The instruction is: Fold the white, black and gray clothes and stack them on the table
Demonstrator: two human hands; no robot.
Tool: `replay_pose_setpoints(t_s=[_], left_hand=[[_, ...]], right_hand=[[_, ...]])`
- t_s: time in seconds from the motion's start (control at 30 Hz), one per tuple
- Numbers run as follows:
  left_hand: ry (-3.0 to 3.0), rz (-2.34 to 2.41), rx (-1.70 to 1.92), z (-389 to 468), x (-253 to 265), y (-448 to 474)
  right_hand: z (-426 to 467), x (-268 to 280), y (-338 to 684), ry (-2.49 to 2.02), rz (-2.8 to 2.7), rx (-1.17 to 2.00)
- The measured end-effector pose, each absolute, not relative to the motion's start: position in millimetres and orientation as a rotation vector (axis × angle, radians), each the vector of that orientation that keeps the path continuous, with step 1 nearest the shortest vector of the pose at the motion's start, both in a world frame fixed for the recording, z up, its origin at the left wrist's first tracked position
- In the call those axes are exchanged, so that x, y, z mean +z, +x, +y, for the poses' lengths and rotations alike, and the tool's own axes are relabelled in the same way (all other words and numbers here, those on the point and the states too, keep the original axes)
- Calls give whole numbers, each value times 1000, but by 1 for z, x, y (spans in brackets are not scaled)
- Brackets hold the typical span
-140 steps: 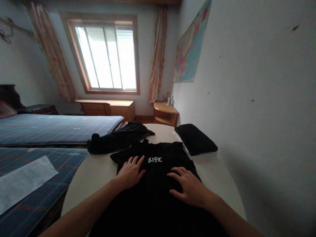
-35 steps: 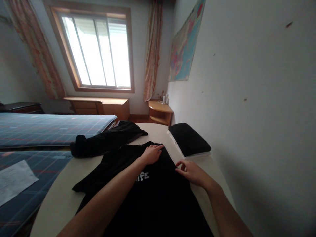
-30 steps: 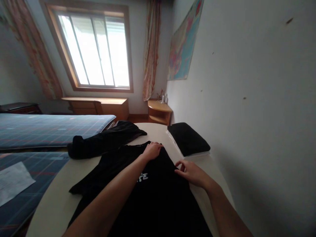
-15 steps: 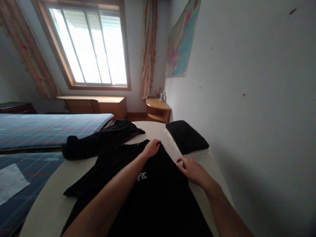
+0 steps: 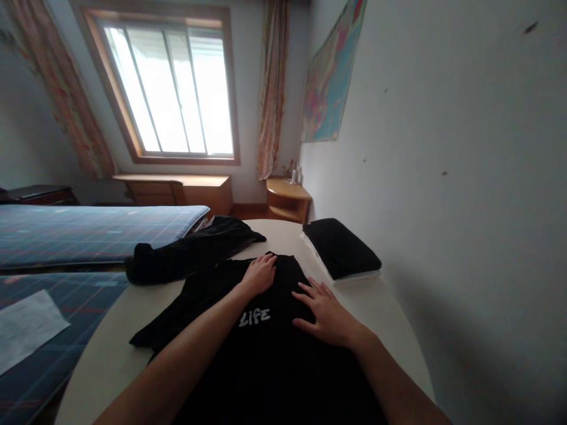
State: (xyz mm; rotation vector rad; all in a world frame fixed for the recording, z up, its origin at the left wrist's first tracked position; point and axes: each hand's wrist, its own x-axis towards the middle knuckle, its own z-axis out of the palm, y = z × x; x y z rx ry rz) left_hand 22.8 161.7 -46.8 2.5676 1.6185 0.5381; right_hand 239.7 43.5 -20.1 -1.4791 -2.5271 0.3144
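A black T-shirt (image 5: 274,372) lies spread on a round cream table (image 5: 95,360), its collar end away from me and white lettering (image 5: 254,317) across the chest. Near the collar, my left hand (image 5: 259,275) rests palm down on the cloth with its fingers stretched out. My right hand (image 5: 325,311) lies on the shirt's right side, fingers spread apart. One sleeve points out to the left; on the right no sleeve shows beyond the shirt's edge.
A crumpled black garment (image 5: 195,251) lies at the table's back left. Folded black clothing (image 5: 343,248) sits on something white at the right, close to the wall (image 5: 478,248). Beds with blue plaid mattresses (image 5: 88,233) stand to the left, with a paper sheet (image 5: 31,330) on the nearer one.
My left hand has slid a little left from the shirt's right shoulder. The right hand has moved left onto the cloth and spread its fingers. More of the lettering shows.
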Motion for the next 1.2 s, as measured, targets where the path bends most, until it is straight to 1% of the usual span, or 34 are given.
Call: replay_pose_setpoints(t_s=[0.13,0.23,0.3,0.4,0.5,0.6,0.87,1.0,1.13,1.2], left_hand=[[2462,1883,495,167,-44,-9],[2393,2034,470,172,-41,-29],[2366,2088,461,175,-39,-38],[2374,2091,467,177,-36,-46],[2405,2079,525,176,-31,-47],[2437,2063,600,171,-29,-40],[2575,1792,561,147,-51,-4],[2539,1797,567,144,-58,2],[2513,1801,610,141,-51,9],[2550,1738,640,135,-45,17]], right_hand=[[42,-10,225,-1398,-2504,139],[41,-11,211,-1450,-2518,30],[42,-13,206,-1493,-2493,19],[43,-14,202,-1513,-2344,130],[43,-15,202,-1442,-2256,271],[43,-19,203,-1337,-2317,301],[43,-32,205,-1423,-2557,449],[43,-31,204,-1370,-2548,497],[44,-24,206,-1227,-2456,653],[47,-19,211,-1170,-2348,649]])
